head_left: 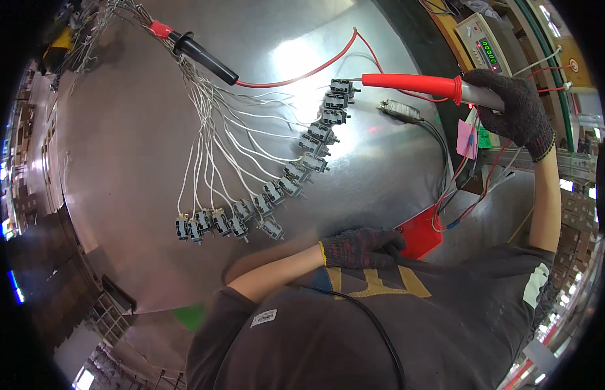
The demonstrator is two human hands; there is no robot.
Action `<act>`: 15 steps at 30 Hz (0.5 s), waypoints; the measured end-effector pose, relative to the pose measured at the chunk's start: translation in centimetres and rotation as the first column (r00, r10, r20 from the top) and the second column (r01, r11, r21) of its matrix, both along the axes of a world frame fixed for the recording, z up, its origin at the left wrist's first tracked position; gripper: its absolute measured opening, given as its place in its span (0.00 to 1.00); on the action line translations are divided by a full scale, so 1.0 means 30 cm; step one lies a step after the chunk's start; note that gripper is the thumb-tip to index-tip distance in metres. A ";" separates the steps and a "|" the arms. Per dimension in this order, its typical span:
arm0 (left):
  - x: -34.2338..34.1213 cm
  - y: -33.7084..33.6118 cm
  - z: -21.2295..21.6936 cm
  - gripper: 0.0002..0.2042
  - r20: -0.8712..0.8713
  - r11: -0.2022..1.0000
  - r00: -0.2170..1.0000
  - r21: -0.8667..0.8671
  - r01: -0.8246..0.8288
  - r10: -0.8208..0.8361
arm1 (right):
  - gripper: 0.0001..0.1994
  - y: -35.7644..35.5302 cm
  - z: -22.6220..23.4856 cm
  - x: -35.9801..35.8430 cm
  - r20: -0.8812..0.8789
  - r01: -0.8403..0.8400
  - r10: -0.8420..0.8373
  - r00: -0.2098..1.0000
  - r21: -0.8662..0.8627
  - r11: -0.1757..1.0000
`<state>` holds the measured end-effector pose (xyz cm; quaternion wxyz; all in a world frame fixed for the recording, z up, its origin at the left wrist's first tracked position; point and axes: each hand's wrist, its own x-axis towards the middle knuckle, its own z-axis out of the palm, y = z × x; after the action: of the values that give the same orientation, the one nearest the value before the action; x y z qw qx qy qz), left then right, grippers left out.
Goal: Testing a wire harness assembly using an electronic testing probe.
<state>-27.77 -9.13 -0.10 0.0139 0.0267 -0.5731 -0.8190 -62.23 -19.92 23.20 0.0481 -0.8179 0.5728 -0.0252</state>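
My right hand [513, 107], in a dark knitted glove, is closed round the grey handle of a red test probe [413, 82]. The probe's thin metal tip reaches the shaft end of the topmost small grey-and-black motor-like part [341, 86]. Several more such parts [274, 192] run in a curved row down to the lower left, each with white wires [214, 123]. Those wires gather into a bundle at the upper left, where a black probe [208, 60] with a red lead meets red tape. Near my shirt, my left hand [364, 248], gloved alike, is loosely curled with nothing visible in it.
A metal worktop [133, 162] bears the parts. A tester [483, 44] with green digits stands at the far right. A metal connector [400, 110] with dark cables lies right of the row. A red bin-like object [422, 235] sits at the near edge, with loose wires beside it.
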 end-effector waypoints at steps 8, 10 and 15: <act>0.001 -0.021 0.026 0.21 0.056 0.998 0.996 -0.005 0.068 -0.067 | 0.27 0.002 0.006 0.011 -0.034 -0.010 0.009 0.999 -0.025 1.000; 0.002 -0.024 0.034 0.21 0.089 0.996 0.992 0.012 0.084 -0.085 | 0.27 0.002 0.009 0.016 -0.014 -0.008 0.007 1.000 -0.012 1.000; 0.002 -0.022 0.035 0.20 0.099 0.997 0.992 -0.021 0.079 -0.076 | 0.27 0.003 0.015 0.021 0.032 -0.004 0.004 0.999 0.008 1.000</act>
<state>-27.70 -9.80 0.96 -0.0459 0.0446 -0.5840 -0.8092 -61.59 -19.85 23.64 0.0605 -0.8183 0.5704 -0.0361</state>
